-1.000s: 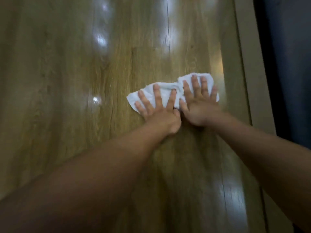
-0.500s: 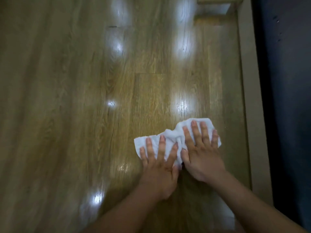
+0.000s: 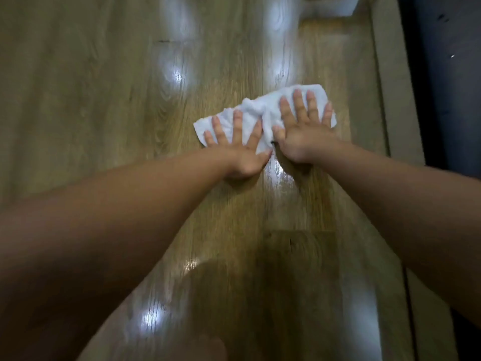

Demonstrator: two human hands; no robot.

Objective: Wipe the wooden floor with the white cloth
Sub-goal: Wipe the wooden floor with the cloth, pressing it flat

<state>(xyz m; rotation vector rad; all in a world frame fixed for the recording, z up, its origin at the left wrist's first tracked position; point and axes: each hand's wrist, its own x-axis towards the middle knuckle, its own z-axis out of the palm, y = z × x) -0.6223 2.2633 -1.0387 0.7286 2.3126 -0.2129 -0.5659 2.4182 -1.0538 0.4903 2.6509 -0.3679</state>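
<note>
A crumpled white cloth [image 3: 260, 106] lies flat on the glossy wooden floor [image 3: 104, 100], in the upper middle of the head view. My left hand [image 3: 239, 149] presses on the cloth's left half with fingers spread and straight. My right hand [image 3: 303, 131] presses on its right half in the same way, thumb next to the left hand. Both arms are stretched out ahead of me. The cloth's middle is bunched up between the two hands.
A pale beige skirting strip [image 3: 395, 100] runs along the right side of the floor, with a dark blue surface [image 3: 447, 74] beyond it. A pale ledge or step [image 3: 330, 6] shows at the top. Bright light reflections sit on the planks.
Both hands have pushed the cloth forward, away from me, after drawing it back toward me half a second ago. The arms are now extended again.
</note>
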